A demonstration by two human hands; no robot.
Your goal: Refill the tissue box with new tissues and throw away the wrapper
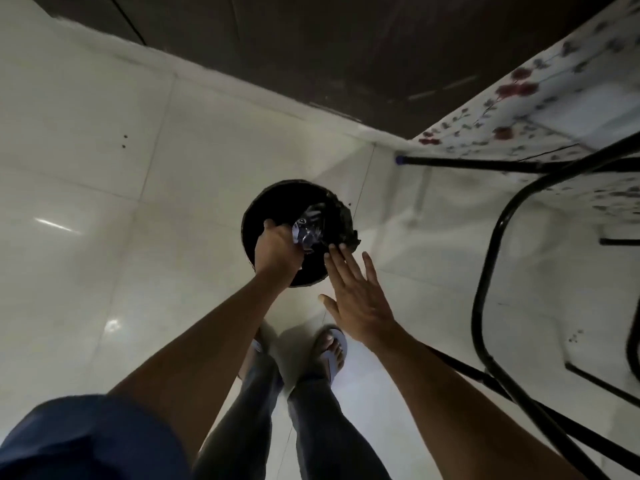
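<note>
A round black bin with a dark liner stands on the white tiled floor straight ahead of my feet. My left hand is over the bin's mouth, closed on a crumpled clear plastic wrapper that hangs inside the rim. My right hand hovers flat beside the bin's near right edge, fingers spread and holding nothing. The tissue box is not in view.
A table with a floral cloth and black metal legs stands at the right. A dark wooden wall runs along the back. My sandalled feet are just short of the bin. White floor tiles stretch to the left.
</note>
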